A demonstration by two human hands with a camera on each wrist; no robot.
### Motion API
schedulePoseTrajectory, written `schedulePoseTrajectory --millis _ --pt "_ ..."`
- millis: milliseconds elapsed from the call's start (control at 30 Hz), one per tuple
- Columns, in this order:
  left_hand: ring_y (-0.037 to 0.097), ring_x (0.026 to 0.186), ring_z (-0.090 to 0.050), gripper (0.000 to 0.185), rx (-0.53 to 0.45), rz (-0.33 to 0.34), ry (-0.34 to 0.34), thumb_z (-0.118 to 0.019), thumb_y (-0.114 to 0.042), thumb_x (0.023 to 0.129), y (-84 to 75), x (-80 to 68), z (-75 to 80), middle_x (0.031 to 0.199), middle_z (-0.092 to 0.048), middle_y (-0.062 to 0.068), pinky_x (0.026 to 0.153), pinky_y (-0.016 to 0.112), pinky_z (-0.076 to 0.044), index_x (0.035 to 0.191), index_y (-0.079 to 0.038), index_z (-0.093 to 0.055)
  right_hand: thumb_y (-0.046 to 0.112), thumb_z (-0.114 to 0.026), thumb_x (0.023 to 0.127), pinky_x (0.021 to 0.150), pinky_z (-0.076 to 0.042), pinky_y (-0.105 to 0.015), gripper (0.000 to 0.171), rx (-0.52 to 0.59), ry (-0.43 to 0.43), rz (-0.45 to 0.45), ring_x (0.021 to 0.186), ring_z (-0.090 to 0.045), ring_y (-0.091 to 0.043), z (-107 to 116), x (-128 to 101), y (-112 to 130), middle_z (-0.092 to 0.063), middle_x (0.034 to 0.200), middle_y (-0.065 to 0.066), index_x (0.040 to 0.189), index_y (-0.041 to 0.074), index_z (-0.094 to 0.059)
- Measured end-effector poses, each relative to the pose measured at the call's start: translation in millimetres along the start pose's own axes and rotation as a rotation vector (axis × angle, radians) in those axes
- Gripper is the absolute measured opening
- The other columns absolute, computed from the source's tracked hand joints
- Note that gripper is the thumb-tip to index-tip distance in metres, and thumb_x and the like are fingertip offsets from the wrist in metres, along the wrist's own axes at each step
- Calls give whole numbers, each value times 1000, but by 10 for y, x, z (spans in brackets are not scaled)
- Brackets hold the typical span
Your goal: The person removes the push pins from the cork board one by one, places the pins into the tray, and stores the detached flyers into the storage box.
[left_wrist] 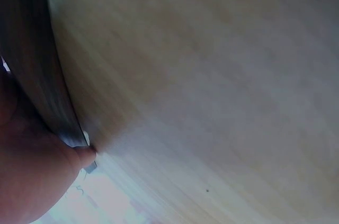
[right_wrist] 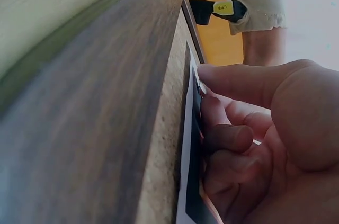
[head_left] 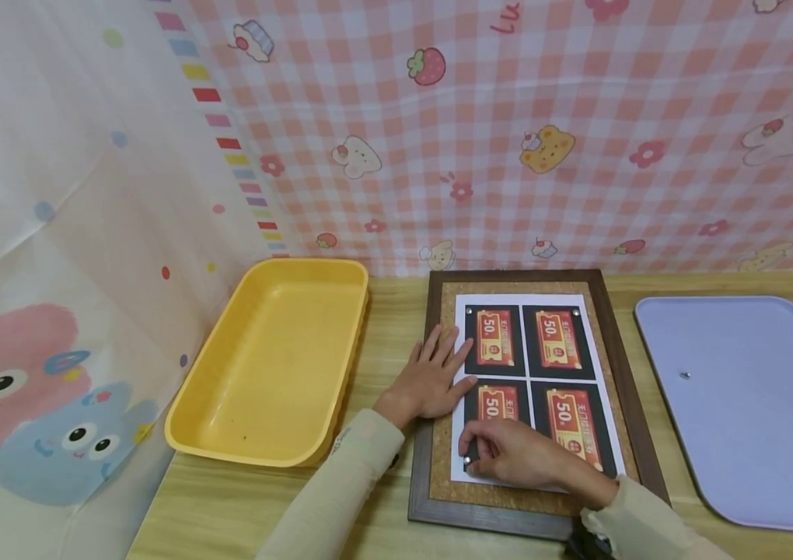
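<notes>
The right hand [head_left: 508, 457] is pinching a pushpin [head_left: 468, 464] at the coupon sheet's [head_left: 538, 381] lower-left corner on the corkboard [head_left: 529, 404] while the flat-fingered left hand [head_left: 433, 379] is steadying it; pulling it free likely needs a straight lift.

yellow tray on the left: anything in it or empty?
Empty. The head view shows the yellow tray with its bare bottom fully visible, apart from a tiny dark speck; both hands are over at the cork board.
</notes>
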State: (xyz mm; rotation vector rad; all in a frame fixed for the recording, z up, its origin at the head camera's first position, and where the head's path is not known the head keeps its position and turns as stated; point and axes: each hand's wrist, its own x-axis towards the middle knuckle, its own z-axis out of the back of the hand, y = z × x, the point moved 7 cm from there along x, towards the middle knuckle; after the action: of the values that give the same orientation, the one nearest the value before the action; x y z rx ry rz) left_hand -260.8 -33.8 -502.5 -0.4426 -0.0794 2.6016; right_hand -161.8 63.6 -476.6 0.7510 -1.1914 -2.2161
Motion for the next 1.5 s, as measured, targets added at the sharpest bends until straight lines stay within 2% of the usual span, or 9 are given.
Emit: schedulePoseTrajectory --millis 133,400,800,1267,1500 --pt "21 152 19 66 1 10 10 -19 -59 103 25 23 -35 167 13 -5 123 48 -4 160 -32 1 12 -74 88 55 -41 -24 14 -12 8 -9 58 -53 -8 -9 17 -18 -58 66 5 97 18 -66" --pt "23 153 13 65 17 -5 -14 -20 -57 104 -29 -53 68 168 7 -2 123 48 -8 161 -30 -3 11 -72 87 51 -38 -22 11 -77 -12 -6 55 -50 -6 -8 52 -40 -56 63 8 92 19 -66" --pt "23 153 15 65 7 -1 -3 -20 -57 104 -28 -38 69 168 8 -2 123 48 -6 160 -30 -2 6 -70 86 49 -34 -21 15 -97 -19 -27 54 -49 -7 -6 52 -34 -56 62 7 85 20 -66" --pt "25 153 12 66 17 -4 -10 -20 -58 104 -35 -75 67 168 7 -1 123 49 -9 161 -29 -3 7 -70 86 49 -34 -21 9 -93 -23 1 52 -48 -5 -29 51 -37 -54 60 8 84 15 -67" --pt "25 153 13 65 28 -15 -26 -19 -57 105 -43 -76 65 168 7 -1 123 49 -8 161 -28 -2 6 -68 86 49 -36 -21 13 -114 -40 25 52 -47 -4 -24 36 -37 -54 60 9 83 18 -66"
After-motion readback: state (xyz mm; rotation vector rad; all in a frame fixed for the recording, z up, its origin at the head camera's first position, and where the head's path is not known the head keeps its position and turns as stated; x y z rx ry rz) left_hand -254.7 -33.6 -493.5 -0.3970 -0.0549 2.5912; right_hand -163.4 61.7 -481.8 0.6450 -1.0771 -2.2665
